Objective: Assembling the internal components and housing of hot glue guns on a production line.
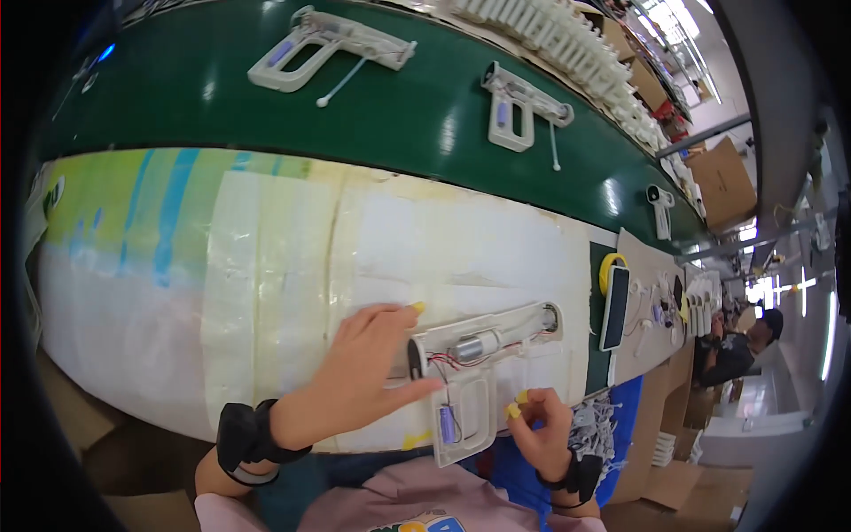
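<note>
A pistol-shaped white plastic housing (466, 390) lies on the covered worktop in front of me, its inside facing up. Within it are a silver motor (477, 346), red wires (443, 358) and a purple cylindrical cell (446, 424) in the handle. My left hand (368, 363) is spread around the housing's left end, fingers beyond it and thumb over its near edge. To the right of the handle, apart from it, my right hand (542, 430) has its thumb and forefinger bent together. Yellow covers sit on some fingertips. Anything between the right fingertips is too small to make out.
Beyond the worktop (425, 230), several similar housings (332, 49) lie on a green belt (390, 115). A phone (614, 309) and yellow tape roll (610, 270) sit at right. Below them, a blue bin (625, 426) holds small white parts. A person (743, 348) is farther right.
</note>
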